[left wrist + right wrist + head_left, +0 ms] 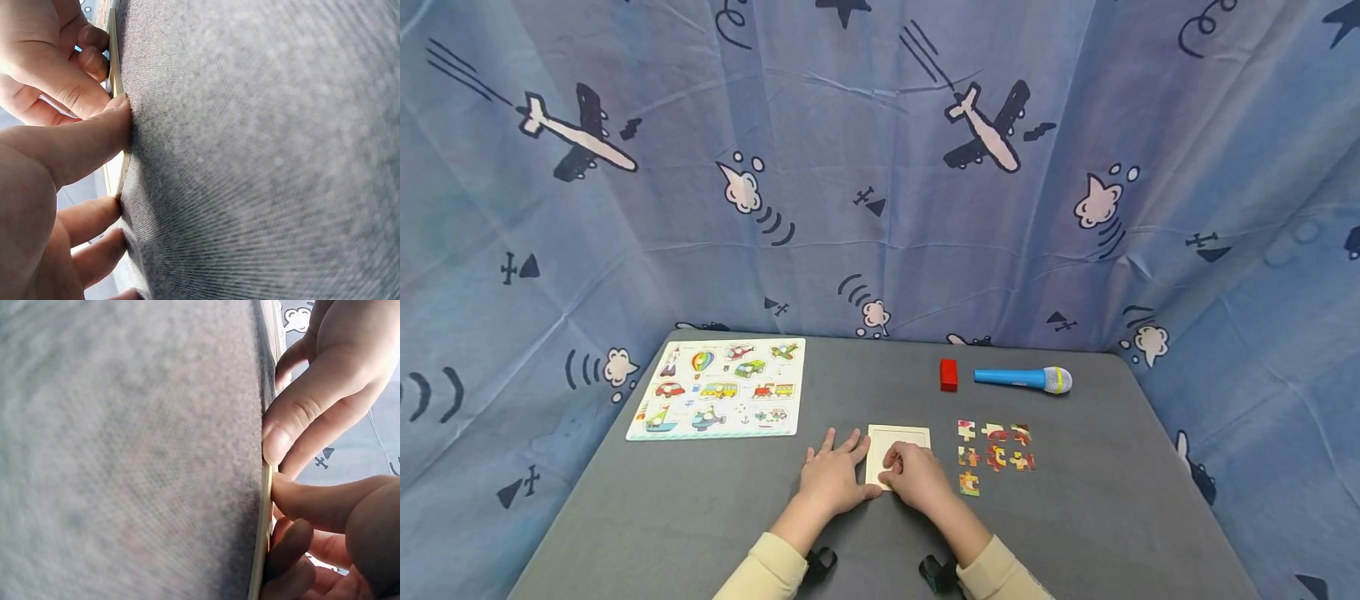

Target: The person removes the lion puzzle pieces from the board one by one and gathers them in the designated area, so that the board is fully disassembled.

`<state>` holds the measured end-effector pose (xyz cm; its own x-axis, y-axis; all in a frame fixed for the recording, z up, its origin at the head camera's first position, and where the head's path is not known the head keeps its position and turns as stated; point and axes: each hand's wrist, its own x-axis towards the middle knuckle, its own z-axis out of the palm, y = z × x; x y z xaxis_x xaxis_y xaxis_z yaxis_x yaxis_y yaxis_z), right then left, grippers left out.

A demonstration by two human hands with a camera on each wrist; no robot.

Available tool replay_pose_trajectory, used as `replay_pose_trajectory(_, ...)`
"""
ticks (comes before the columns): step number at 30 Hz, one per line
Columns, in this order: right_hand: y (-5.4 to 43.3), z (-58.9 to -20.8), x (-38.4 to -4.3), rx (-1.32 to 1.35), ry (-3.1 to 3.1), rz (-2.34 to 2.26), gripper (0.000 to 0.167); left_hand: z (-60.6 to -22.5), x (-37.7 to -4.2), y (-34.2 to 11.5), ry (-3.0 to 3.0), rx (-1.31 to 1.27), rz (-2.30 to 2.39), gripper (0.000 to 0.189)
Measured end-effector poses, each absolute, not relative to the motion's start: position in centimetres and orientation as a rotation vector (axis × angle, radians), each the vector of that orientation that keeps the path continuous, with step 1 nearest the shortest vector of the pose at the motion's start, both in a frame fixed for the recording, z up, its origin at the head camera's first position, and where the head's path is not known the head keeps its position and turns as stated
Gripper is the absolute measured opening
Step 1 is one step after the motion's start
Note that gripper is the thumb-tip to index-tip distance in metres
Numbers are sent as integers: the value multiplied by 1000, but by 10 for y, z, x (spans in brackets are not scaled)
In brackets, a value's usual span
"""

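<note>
A small pale wooden puzzle tray [898,432] lies flat on the table in front of me. My left hand [831,483] rests at its left side with fingers spread; the thumb touches the near left corner. In the left wrist view that thumb [94,134] lies against the tray's edge. My right hand [917,479] is over the tray's near part, fingers curled and thumb tip down on it. Its fingers hide what, if anything, lies between them. Several jigsaw pieces [996,457] in red, yellow and white lie in rows to the tray's right.
A picture board [718,390] with printed vehicles lies at the back left. A red block [949,375] and a blue toy microphone [1011,377] lie at the back right. A patterned blue curtain [880,167] hangs around the grey table [1075,517].
</note>
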<state>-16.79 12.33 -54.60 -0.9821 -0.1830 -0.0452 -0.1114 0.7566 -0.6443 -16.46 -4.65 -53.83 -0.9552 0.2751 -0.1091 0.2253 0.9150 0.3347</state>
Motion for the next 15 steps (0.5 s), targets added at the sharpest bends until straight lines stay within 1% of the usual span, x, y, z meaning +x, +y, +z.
replay_pose_trajectory(2, 123, -545, -168, -226, 2838, -1041, 19, -538, -165, -47, 2921, 382, 485, 83)
replay_pose_trajectory(6, 124, -545, -169, -213, 2839, -1055, 29, -538, -166, -47, 2923, 383, 472, 82)
replay_pose_trajectory(15, 134, -542, -170, -160, 2860, -1026, 27, -540, -166, -46, 2925, 381, 455, 82)
